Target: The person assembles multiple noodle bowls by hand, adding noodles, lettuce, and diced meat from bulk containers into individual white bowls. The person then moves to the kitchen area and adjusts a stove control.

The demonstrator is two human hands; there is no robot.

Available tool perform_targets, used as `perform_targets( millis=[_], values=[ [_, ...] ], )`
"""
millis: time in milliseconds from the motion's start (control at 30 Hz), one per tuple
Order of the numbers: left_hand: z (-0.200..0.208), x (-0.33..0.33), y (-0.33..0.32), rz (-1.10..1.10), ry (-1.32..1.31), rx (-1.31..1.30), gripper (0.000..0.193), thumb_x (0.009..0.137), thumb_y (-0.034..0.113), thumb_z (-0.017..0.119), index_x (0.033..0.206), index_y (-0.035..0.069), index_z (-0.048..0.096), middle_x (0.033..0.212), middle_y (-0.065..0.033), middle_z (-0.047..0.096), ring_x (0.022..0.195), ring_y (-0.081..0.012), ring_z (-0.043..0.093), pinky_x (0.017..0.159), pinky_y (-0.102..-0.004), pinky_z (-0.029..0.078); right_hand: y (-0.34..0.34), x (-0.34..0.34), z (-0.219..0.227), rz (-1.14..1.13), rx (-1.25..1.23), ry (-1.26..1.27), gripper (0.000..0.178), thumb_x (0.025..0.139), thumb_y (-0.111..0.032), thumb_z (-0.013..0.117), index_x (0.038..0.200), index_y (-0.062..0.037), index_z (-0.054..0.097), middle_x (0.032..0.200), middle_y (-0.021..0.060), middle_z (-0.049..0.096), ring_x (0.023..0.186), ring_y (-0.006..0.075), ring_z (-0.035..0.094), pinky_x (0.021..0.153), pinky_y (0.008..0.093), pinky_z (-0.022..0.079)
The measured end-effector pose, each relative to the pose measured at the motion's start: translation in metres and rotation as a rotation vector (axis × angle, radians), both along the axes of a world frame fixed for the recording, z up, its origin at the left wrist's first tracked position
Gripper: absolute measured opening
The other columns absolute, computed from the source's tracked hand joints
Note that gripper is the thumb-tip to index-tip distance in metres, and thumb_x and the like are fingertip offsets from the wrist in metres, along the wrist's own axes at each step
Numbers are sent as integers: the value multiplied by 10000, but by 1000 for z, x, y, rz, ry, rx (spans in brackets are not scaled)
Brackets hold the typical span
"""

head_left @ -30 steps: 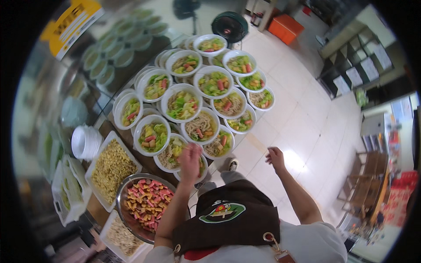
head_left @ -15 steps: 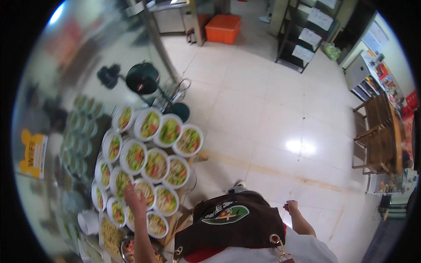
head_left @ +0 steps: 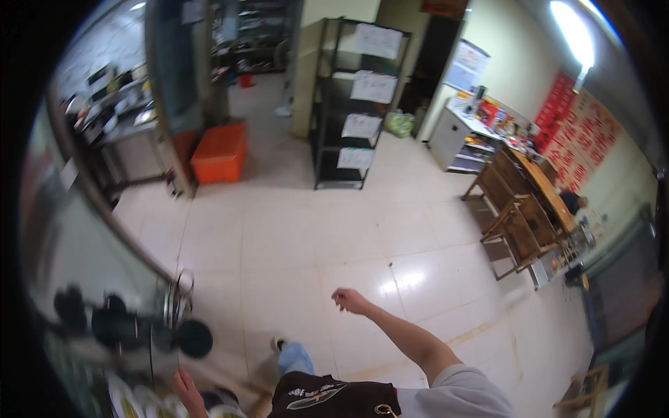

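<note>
My left hand (head_left: 187,391) is low at the left, beside the white bowls. It is slightly blurred, with its fingers fairly straight and nothing seen in them. Several white bowls (head_left: 145,400) with greens in them line the lower edge, mostly cut off by the frame. Over the tiled floor, my right hand (head_left: 350,302) reaches forward on a bent arm. Its fingers are loosely bent, open and holding nothing that I can see. The dark apron (head_left: 327,398) on my front shows at the bottom, and one foot (head_left: 280,344) is out ahead on the floor.
A dark green fan-like stand (head_left: 194,338) is ahead of the bowls, by the glass partition. Further off are an orange bin (head_left: 220,155), a black shelf rack (head_left: 345,125) with paper sheets and a cluttered counter (head_left: 453,132). Wooden chairs (head_left: 519,233) stand by a table at right.
My view has swung up and away from the bowls, which now sit at the lower left edge. My left hand has come off the bowls' middle; my right arm has swung forward.
</note>
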State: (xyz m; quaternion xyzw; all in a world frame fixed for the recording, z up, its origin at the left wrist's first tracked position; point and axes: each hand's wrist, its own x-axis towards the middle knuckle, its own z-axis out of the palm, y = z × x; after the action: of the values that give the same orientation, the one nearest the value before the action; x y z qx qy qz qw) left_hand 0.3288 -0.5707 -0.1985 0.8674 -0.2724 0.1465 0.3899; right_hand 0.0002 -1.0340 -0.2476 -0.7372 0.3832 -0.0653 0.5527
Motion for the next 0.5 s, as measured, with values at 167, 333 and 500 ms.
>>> perform_targets(
  millis=[167,333,500],
  values=[
    [-5,123,-241,-306,395,-126,268,957,196,416,731,52,433,631,0,367,560,-113,355,491,-284,288,-73,-87,-62,-624,238,151,205,874,-181,535,983,-13,580,719,87,603,545,165,597,454,293,482],
    [71,106,-506,-987,468,-63,227,936,169,444,768,16,464,653,-52,466,591,-157,433,510,-328,324,13,-264,-150,-206,-278,1375,310,684,-461,656,845,-197,676,757,62,646,807,237,608,710,380,491],
    [68,143,-656,-1122,169,35,269,897,140,395,674,9,467,575,-127,467,518,-245,488,477,-360,342,35,-231,-153,-245,-2,1326,335,778,-382,612,836,-58,673,814,116,659,798,269,636,703,419,484]
  ],
)
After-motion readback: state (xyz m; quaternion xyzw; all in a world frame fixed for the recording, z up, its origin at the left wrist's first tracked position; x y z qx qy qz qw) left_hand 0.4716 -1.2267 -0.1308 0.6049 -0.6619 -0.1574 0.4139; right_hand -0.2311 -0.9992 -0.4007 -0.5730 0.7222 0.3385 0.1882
